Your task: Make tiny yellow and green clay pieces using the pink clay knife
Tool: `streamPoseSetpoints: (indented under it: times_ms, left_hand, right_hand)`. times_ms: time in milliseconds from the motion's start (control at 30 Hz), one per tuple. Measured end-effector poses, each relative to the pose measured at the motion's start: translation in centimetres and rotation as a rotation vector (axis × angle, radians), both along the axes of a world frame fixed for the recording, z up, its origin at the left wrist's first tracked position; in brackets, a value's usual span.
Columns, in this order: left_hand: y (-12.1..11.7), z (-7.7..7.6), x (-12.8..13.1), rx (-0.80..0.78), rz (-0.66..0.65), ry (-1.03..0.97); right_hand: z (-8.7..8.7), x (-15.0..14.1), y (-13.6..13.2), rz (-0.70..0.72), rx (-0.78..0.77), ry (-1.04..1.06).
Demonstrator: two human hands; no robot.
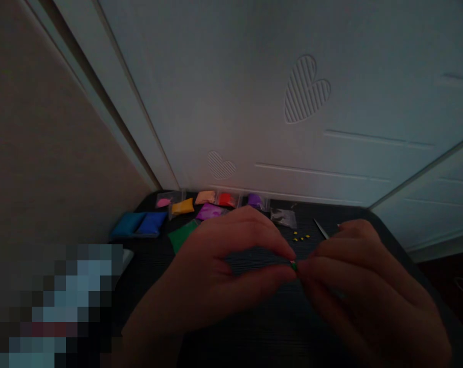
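Observation:
My left hand is pinched at the fingertips, thumb below and index finger above, on a tiny green piece with a pale spot on top. From the other side, the fingertips of my right hand close on the same piece and meet those of the left. The piece is too small and dark to tell its kind. Just beyond the fingers, several tiny yellow-and-dark pieces lie on the black table. A pointed metal tool shows behind my right hand; its other end is hidden.
Along the table's back edge lie small plastic bags with soft coloured contents: orange, red, purple, green and blue. A clear bag holds something dark. A white panel with embossed hearts rises behind.

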State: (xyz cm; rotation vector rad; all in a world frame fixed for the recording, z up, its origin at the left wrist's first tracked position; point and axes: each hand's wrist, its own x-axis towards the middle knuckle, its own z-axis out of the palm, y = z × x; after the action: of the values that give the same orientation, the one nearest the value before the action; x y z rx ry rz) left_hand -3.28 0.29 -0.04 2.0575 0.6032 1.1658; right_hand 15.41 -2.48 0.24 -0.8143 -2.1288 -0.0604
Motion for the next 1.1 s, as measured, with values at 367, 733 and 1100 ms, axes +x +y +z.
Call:
streamPoseSetpoints:
  times_ms: [367,733,1100]
  left_hand:
    - [-0.3,0.1,0.1,0.013,0.037,-0.061]
    - [-0.4,0.1,0.2,0.015,0.039,-0.077]
    - [-0.4,0.1,0.1,0.018,0.029,-0.078]
  right_hand:
    - [0.0,0.4,-0.4,0.038,-0.107,0.154]
    - [0.1,-1.1,-0.7,0.022,-0.267,0.41]
    - [0.1,-0.9,-0.4,0.053,-0.257,0.365]
